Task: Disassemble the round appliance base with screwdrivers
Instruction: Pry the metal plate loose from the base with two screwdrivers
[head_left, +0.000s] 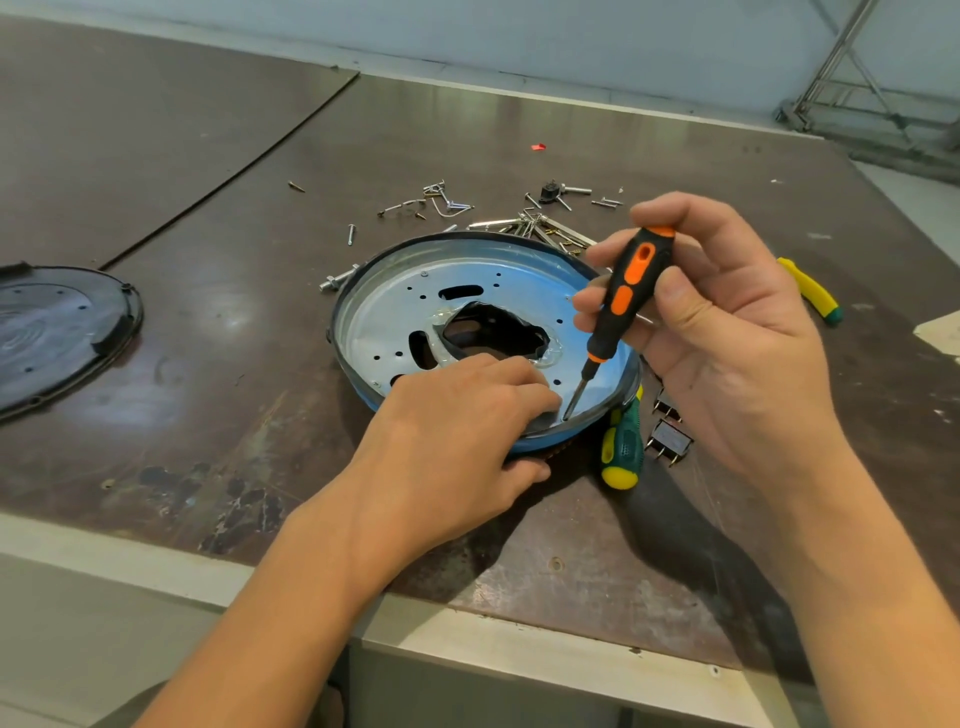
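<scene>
The right hand (722, 332) is wrapping its fingers around an orange and black screwdriver (621, 306), and it is holding it almost straight up. The metal tip is pointing down and touching the near edge of the round base (415, 306), just beside the left fingertips (540, 397). The left hand (452, 441) is lying on the near side of the base. Its fingers are pressing down on the shiny plate and its thumb is hooking under the rim, so it is gripping the base.

The base is sitting in the middle of the brown table (208, 218). It is looking like a silver dish with a dark rim and a ragged hole in the middle.

A green and yellow screwdriver (622, 447) is lying just beside the base on the right, with two small black plugs (670, 436) next to it. A yellow tool handle (810, 291) is lying farther right. Loose screws (447, 205) are lying behind the base. A black round cover (57, 332) is lying well apart on the left.
</scene>
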